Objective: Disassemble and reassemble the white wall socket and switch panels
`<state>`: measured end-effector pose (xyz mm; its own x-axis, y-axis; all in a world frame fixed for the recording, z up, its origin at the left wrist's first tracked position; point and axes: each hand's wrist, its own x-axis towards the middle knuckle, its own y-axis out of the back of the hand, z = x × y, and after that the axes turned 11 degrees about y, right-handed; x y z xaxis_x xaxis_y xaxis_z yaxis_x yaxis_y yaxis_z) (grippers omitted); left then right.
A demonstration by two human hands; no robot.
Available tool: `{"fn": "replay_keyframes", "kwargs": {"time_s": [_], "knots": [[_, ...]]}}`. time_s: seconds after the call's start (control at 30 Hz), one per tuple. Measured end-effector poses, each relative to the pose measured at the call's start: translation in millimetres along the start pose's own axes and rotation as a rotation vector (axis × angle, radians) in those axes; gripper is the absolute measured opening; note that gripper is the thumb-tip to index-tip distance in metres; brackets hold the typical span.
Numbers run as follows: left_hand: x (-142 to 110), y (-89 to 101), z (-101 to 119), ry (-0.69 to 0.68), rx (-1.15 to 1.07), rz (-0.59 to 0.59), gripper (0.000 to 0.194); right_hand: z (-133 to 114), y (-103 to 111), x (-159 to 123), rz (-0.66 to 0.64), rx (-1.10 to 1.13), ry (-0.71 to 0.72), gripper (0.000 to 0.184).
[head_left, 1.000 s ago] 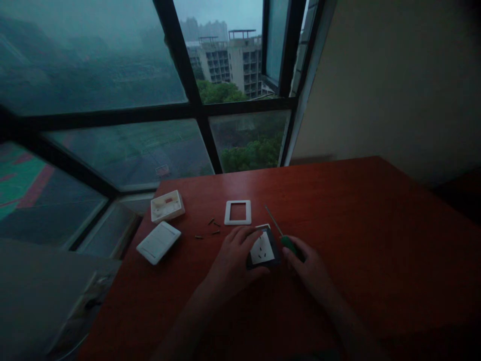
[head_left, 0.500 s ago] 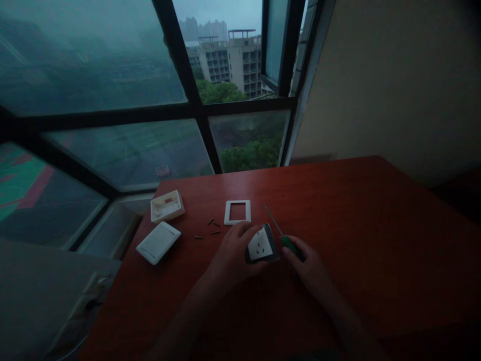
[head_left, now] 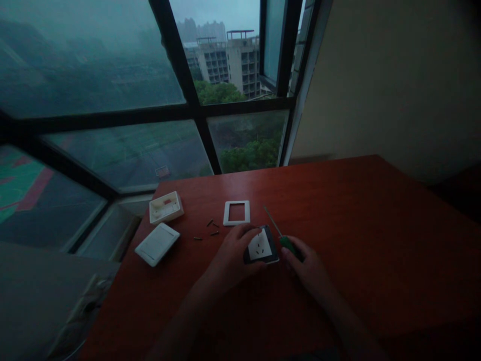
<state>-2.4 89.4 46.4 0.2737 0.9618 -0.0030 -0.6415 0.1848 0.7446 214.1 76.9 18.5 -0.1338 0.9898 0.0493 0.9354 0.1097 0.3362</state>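
Observation:
My left hand (head_left: 231,255) grips a wall socket module (head_left: 261,246), white-faced on a dark frame, lying on the red-brown table (head_left: 356,225). Thumb and fingers close around its left side. My right hand (head_left: 306,265) is closed around a green-handled screwdriver (head_left: 287,241); its thin metal shaft (head_left: 271,219) points away toward the window. The two hands sit close together near the table's middle front.
A white square frame (head_left: 236,212) lies just beyond the socket. Several small screws (head_left: 210,228) are scattered to its left. Farther left sit a white back box (head_left: 166,206) and a white switch plate (head_left: 157,243) near the table's left edge. Windows stand behind.
The socket module has shifted slightly left and away under my left hand, lying flatter now. The right hand and screwdriver have barely moved.

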Motion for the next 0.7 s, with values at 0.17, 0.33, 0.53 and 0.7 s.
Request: {"fn": "replay_keyframes", "kwargs": {"time_s": [0.17, 0.33, 0.53, 0.7], "knots": [[-3.8, -0.9, -1.7, -0.003, 0.008, -0.014, 0.077, 0.3, -0.1, 0.0, -0.059, 0.015, -0.052, 0.045], [-5.8, -0.1, -1.9, 0.007, -0.001, -0.013, 0.073, -0.2, 0.3, 0.0, -0.059, 0.020, -0.058, 0.045], [-5.1, 1.8, -5.3, 0.003, -0.048, -0.032, 0.074, -2.4, 0.5, -1.0, -0.054, 0.016, -0.038, 0.042], [-6.1, 2.3, -6.2, 0.006, -0.095, -0.028, 0.074, -3.9, 1.2, -0.8, -0.038, 0.008, -0.019, 0.040]]}}
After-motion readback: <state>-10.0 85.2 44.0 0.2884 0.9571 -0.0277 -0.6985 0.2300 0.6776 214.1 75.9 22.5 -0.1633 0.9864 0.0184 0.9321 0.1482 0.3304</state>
